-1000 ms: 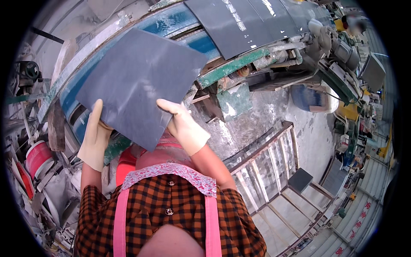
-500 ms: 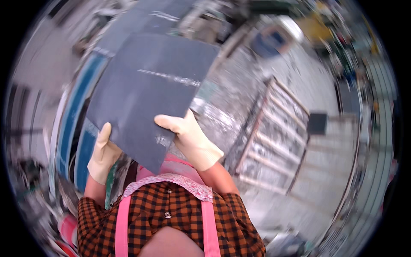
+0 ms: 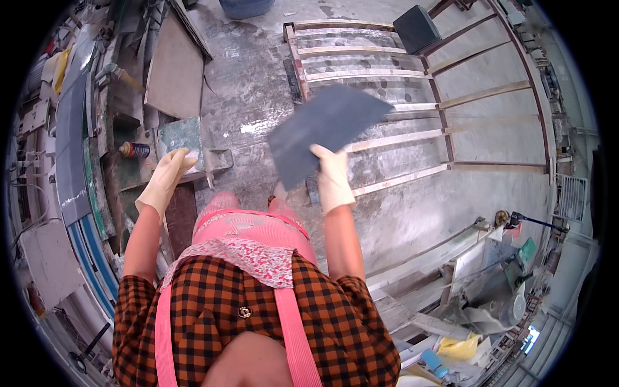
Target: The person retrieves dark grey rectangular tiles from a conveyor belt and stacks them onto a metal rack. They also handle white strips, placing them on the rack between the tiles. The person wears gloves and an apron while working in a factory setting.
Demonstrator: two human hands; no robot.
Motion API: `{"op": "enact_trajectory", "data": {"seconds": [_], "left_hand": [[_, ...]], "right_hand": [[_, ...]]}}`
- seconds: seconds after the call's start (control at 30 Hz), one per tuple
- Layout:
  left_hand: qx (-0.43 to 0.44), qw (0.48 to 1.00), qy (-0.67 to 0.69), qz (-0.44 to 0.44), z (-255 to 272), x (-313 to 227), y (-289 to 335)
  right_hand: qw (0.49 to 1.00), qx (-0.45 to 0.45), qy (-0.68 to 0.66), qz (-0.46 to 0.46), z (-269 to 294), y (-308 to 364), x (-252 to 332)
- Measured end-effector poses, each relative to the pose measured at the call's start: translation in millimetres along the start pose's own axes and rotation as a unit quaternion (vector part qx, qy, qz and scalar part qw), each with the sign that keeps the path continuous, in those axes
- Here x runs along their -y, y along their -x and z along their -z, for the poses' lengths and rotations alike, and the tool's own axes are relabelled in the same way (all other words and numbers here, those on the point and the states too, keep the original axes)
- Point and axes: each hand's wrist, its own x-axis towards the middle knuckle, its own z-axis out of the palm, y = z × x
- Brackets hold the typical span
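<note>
A dark grey, flat stone-like slab [image 3: 325, 126] is held up in front of me, tilted and a little blurred by motion. My right hand [image 3: 333, 174], in a cream glove, grips its near edge with the thumb on top; the fingers beneath are hidden. My left hand [image 3: 162, 179], gloved alike, is apart from the slab, over a green-topped stand [image 3: 180, 137]. Its fingers are closed together, and a small whitish thing shows at their tips, too small to name. Beyond the slab lies a slatted rack [image 3: 361, 74], with another dark slab [image 3: 417, 30] at its far side.
At my left stand a spray can [image 3: 134, 149], a leaning board [image 3: 175, 68] and a long bench with a dark grey slab [image 3: 72, 155] on it. A blue tub [image 3: 246, 6] sits at the far edge. Cluttered shelving with a yellow bag [image 3: 459, 347] is at the lower right.
I have turned rightward, from the bench toward the slatted rack. The slab has come off to the right in my right hand, and my left hand has left its edge.
</note>
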Motion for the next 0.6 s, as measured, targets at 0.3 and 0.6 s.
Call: {"op": "enact_trajectory", "data": {"seconds": [0.3,0.6], "left_hand": [[-0.012,0.952,-0.289,0.104,16,13,-90],[0.095,0.906,-0.411,-0.01,-22,-45,-272]], "right_hand": [[0.945,-0.315,0.073,-0.06,159,22,-1],[0.769,-0.575,0.181,-0.212,156,61,13]]}}
